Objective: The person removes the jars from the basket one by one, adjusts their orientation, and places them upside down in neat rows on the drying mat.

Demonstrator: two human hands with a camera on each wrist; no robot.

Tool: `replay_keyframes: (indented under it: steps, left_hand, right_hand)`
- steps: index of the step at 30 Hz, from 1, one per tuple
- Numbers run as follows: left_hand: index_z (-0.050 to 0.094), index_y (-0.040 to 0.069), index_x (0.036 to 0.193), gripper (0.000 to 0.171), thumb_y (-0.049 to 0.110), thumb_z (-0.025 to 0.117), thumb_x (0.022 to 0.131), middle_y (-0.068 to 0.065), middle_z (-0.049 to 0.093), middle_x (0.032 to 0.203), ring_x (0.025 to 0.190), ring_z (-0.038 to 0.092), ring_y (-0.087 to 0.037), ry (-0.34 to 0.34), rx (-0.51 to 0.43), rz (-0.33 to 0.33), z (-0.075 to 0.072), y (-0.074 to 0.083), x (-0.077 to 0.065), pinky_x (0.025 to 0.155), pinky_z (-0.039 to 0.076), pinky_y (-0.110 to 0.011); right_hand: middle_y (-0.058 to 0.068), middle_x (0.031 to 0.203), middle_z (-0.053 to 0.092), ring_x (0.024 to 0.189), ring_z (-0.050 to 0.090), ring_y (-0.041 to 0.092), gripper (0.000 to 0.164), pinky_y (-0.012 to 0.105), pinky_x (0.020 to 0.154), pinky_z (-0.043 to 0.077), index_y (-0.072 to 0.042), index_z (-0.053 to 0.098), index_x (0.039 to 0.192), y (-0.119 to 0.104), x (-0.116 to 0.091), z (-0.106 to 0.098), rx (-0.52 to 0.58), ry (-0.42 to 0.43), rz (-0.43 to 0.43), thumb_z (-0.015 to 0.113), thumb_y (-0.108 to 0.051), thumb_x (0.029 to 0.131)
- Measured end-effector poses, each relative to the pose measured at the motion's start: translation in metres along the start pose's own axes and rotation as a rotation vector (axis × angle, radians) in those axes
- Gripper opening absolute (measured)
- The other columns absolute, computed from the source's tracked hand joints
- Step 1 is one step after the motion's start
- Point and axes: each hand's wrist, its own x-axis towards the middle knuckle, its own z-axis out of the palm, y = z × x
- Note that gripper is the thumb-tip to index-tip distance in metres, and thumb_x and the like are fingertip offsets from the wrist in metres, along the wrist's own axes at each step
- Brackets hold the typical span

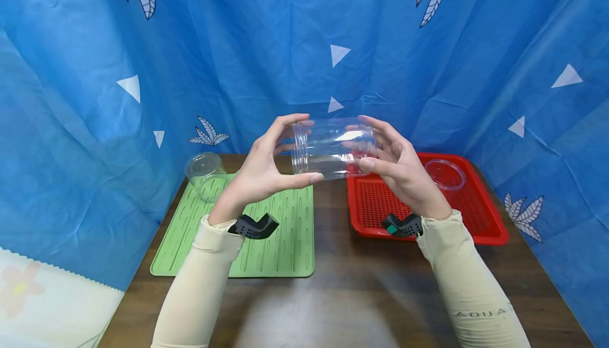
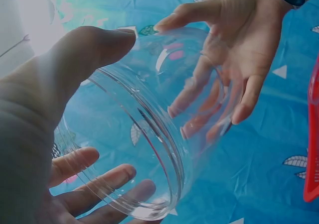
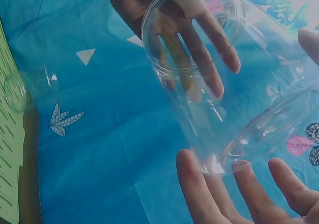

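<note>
A clear plastic jar [image 1: 328, 149] is held on its side above the table, its ridged neck to the left and its base to the right. My left hand [image 1: 259, 165] grips the neck end, thumb [image 2: 117, 42] on the near side and fingers on the far side. At the base end, my right hand [image 1: 402, 165] holds the jar between thumb and fingers. Through the transparent wall [image 3: 199, 119], the left fingers show behind the neck in the right wrist view. Nothing shows inside the jar.
A second clear jar [image 1: 204, 165] stands at the back left of a green ridged mat [image 1: 273, 237]. On the right, a red perforated basket [image 1: 495, 234] contains a round clear lid [image 1: 445, 174]. Both lie on a dark wooden table [image 1: 328, 263]; a blue patterned curtain [image 1: 266, 36] hangs behind.
</note>
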Motion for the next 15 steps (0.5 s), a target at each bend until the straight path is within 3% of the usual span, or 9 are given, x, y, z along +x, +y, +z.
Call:
replay_keyframes:
  steps: [9,15]
  left_hand:
    - [0.040,0.012,0.147,0.086,0.012,0.087,0.075,-0.009,0.052,0.143,0.130,0.049,-0.024,0.004,0.025,0.004,-0.0007,0.0026,0.0002,0.103,0.046,-0.039]
    - [0.038,0.014,0.150,0.089,0.014,0.087,0.076,-0.007,0.046,0.149,0.134,0.046,-0.022,0.030,0.052,-0.009,-0.0016,0.0003,-0.0056,0.106,0.043,-0.045]
  right_hand:
    - [0.013,0.151,0.041,0.131,0.048,0.038,0.071,0.042,0.097,0.051,-0.015,0.036,0.153,-0.0018,0.0008,0.0018,-0.009,0.023,-0.024,0.066,0.003,0.091]
    - [0.012,0.151,0.042,0.131,0.048,0.037,0.071,0.045,0.096,0.051,-0.014,0.036,0.153,-0.0019,0.0021,0.0032,-0.037,0.034,-0.036,0.068,0.001,0.091]
